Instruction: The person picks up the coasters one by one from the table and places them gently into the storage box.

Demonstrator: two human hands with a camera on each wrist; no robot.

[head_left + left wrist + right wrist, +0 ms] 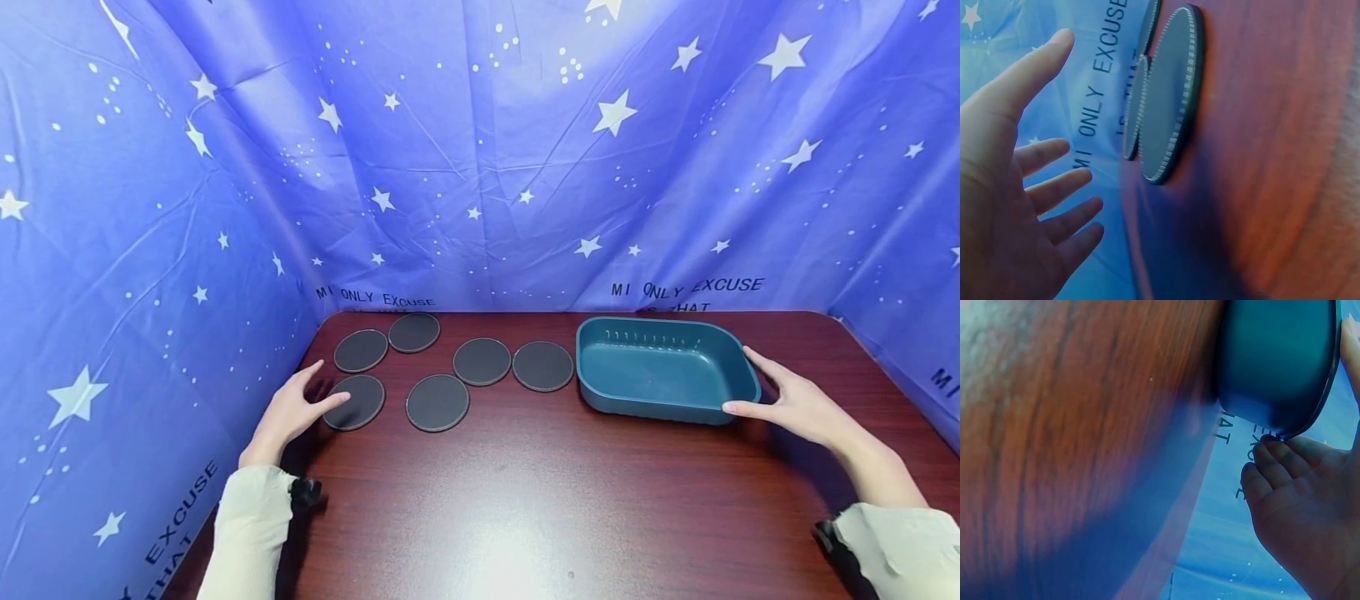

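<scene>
Over the nearest-left black round coaster, with pale stitching round its edge, hovers my left hand. Its thumb overlaps the coaster in the head view, and the left wrist view shows the spread fingers apart from the coaster, holding nothing. At the right stands a teal rectangular basin with rounded corners, upright on the table. My right hand is at its right end, thumb at the near corner and fingers along the end wall. In the right wrist view the fingertips are right at the rim of the basin.
More matching coasters lie flat on the dark red wooden table: two at the back left, and others between the left hand and the basin. The rightmost coaster is beside the basin's left wall. A blue star-patterned curtain closes off the back and sides.
</scene>
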